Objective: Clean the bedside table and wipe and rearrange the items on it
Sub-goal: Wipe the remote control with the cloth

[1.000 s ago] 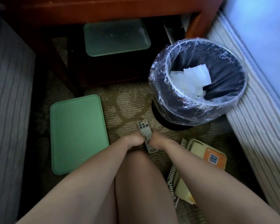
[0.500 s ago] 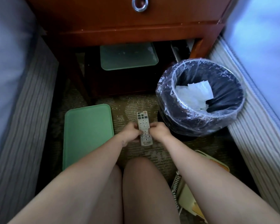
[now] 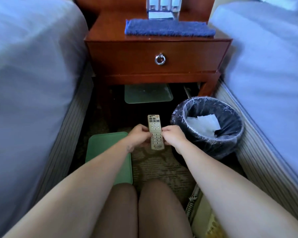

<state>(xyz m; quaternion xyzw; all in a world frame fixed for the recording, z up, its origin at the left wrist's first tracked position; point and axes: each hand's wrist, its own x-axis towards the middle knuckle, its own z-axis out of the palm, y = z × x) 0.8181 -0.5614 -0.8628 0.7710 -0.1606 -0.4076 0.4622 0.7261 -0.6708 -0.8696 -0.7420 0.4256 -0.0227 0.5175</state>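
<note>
Two beds with pale covers flank a strip of carpet, and a red-brown worktop (image 3: 108, 31) stands at the far end between them. A folded blue cloth (image 3: 169, 29) lies across its top, in front of a clear holder (image 3: 163, 7). Low in the gap, above the carpet, both hands hold a beige remote (image 3: 155, 132), buttons up. The left hand (image 3: 138, 134) pinches its left edge with curled fingers. The right hand (image 3: 174, 137) pinches the right edge the same way. A lined bin (image 3: 179, 117) with white paper inside stands just beside the right hand. A green tray (image 3: 101, 148) lies on the floor under the left forearm, and a second tray (image 3: 148, 93) sits below the worktop.

Likely risks: the grip is only on the remote's thin edges, so freeing one hand to reach the cloth could let it slip to the carpet or tip into the open bin. The cloth is well apart from both hands. A shifting knee could also press on the green tray.
</note>
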